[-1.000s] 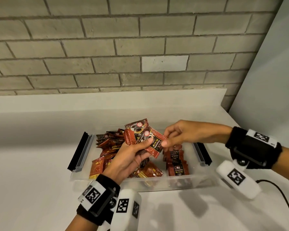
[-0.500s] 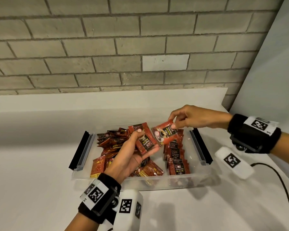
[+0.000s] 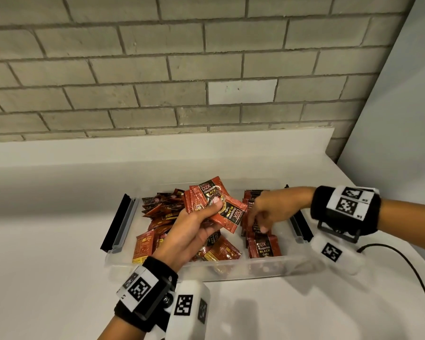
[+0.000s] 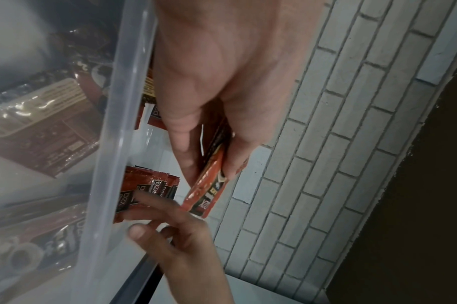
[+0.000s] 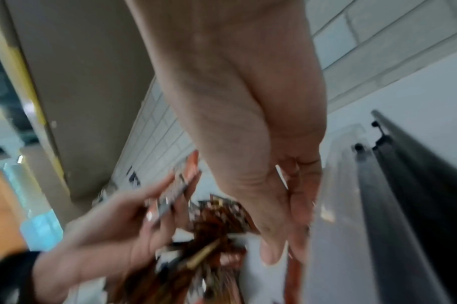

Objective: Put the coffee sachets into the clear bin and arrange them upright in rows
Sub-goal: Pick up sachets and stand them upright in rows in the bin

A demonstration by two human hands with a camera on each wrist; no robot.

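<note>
The clear bin (image 3: 231,268) stands on a white counter. My left hand (image 3: 214,214) hovers over its middle and grips a fanned bunch of red-and-black coffee sachets (image 3: 221,204); in the left wrist view that bunch (image 4: 209,191) sits edge-on between thumb and fingers. My right hand (image 3: 258,225) reaches down into the upright row of sachets (image 3: 263,246) at the bin's right side. In the blurred right wrist view, its thumb and fingers (image 5: 295,236) pinch a thin red sachet (image 5: 291,277). A loose pile of sachets (image 3: 162,209) fills the bin's left part.
Black latch handles stick out at the bin's left end (image 3: 115,219) and right end (image 3: 299,224). A black cable (image 3: 402,261) runs over the counter at the right. A brick wall stands behind and a white panel on the right.
My right hand pinched one sachet from the left hand's bunch, lifted it away, then carried it down into the right-hand row. The left hand kept the bunch and rose slightly.
</note>
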